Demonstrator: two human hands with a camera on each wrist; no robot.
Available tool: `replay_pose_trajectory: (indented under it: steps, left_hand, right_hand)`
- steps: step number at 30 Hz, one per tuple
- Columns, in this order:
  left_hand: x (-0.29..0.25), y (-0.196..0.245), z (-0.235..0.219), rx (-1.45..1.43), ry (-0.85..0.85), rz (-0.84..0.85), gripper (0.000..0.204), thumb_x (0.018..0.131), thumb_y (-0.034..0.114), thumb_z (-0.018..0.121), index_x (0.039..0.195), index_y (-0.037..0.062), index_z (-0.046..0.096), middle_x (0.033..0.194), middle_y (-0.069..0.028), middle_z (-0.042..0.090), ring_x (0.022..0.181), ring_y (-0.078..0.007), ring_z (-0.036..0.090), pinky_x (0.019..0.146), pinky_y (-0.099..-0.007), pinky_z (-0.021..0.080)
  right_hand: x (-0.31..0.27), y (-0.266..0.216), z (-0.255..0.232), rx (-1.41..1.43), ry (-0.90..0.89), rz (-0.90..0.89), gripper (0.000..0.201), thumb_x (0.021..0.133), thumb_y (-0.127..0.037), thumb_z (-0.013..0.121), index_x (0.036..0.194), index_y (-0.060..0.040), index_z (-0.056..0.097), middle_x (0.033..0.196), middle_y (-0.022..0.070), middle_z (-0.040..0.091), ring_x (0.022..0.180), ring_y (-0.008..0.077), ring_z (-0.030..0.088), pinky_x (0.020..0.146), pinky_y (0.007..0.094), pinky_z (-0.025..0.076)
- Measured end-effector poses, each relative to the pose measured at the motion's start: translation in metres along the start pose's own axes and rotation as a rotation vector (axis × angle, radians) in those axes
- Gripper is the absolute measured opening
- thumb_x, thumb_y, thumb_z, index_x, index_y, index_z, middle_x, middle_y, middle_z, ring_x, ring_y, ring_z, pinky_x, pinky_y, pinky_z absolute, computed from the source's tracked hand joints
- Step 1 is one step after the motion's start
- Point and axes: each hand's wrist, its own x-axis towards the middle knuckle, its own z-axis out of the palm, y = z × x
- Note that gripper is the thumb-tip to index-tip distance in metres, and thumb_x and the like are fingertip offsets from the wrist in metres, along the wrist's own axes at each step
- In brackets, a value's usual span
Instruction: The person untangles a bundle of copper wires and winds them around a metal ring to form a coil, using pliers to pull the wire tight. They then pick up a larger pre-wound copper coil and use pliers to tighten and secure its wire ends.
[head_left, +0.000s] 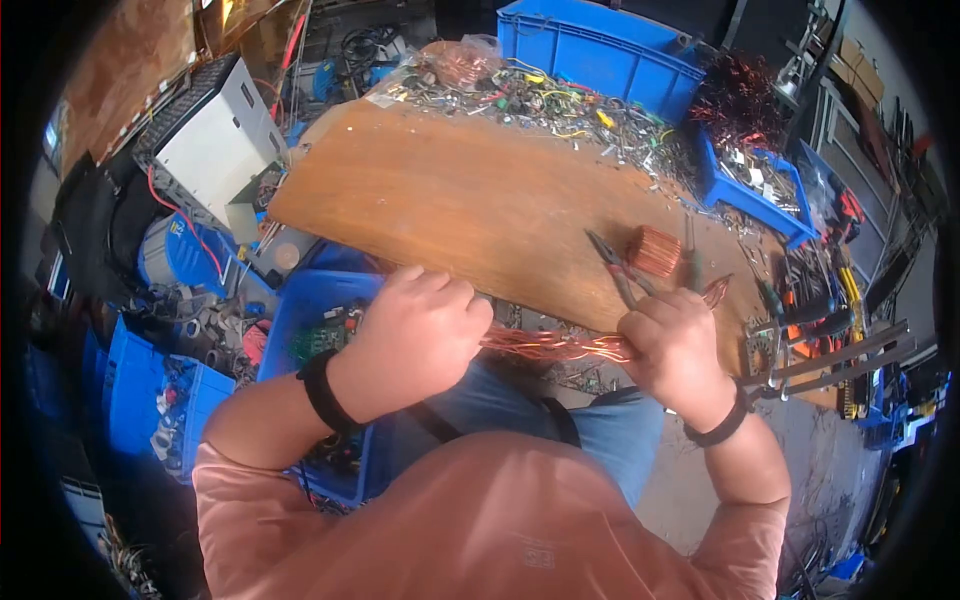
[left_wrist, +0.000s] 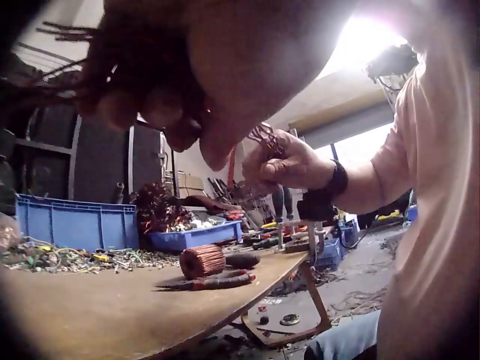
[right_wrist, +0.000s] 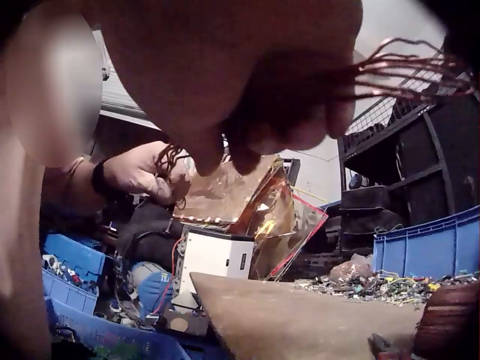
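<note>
A bundle of copper wire (head_left: pixel 560 345) stretches between both hands, just off the near edge of the wooden table (head_left: pixel 450 200). The left hand (head_left: pixel 425 330) grips one end with curled fingers. At the other end the right hand (head_left: pixel 672 345) is closed round the wires, and their tips (head_left: pixel 717 290) stick out past it. In the right wrist view loose wire ends (right_wrist: pixel 405 75) fan out beyond the right hand (right_wrist: pixel 285 112). A copper coil (head_left: pixel 655 250) and red-handled pliers (head_left: pixel 622 270) lie on the table beyond the right hand.
Mixed scrap (head_left: pixel 560 115) covers the table's far edge, before a large blue bin (head_left: pixel 600 50). A smaller blue tray (head_left: pixel 755 190) stands at the right, near several tools (head_left: pixel 820 310). Below the left arm is a blue crate (head_left: pixel 290 300); a white panel (head_left: pixel 220 145) stands at the left.
</note>
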Motion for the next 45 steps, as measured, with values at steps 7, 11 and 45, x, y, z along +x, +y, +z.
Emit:
replay_pose_trajectory:
  steps: [7, 11, 45]
  left_hand:
    - [0.012, -0.012, 0.003, -0.327, -0.007, -0.215, 0.027, 0.066, 0.021, 0.076, 0.066, 0.0047, 0.055, 0.063, -0.0118, 0.053, 0.059, -0.0316, 0.054, 0.054, -0.0395, 0.042]
    - [0.020, -0.003, 0.005, -0.589, -0.087, -0.398, 0.020, 0.073, 0.019, 0.075, 0.079, 0.0016, 0.066, 0.067, -0.0158, 0.059, 0.060, -0.0305, 0.058, 0.056, -0.0368, 0.044]
    - [0.056, 0.043, 0.098, -1.820, -0.003, -0.356, 0.052, 0.080, 0.021, 0.075, 0.120, -0.0030, 0.053, 0.108, -0.0085, 0.062, 0.100, -0.0178, 0.058, 0.087, -0.0312, 0.045]
  right_hand:
    - [0.016, -0.009, 0.002, 0.281, 0.031, 0.120, 0.025, 0.075, -0.024, 0.074, 0.074, -0.0030, 0.060, 0.065, 0.0148, 0.058, 0.065, 0.0343, 0.059, 0.056, 0.0418, 0.047]
    - [0.027, -0.011, 0.004, 0.259, 0.005, 0.156, 0.026, 0.077, -0.027, 0.072, 0.078, -0.0031, 0.062, 0.062, 0.0160, 0.057, 0.062, 0.0356, 0.059, 0.057, 0.0434, 0.047]
    - [0.055, 0.005, 0.019, 2.028, 0.622, 0.680, 0.028, 0.090, -0.025, 0.064, 0.073, -0.0093, 0.049, 0.058, -0.0071, 0.041, 0.047, 0.0028, 0.034, 0.040, 0.0222, 0.025]
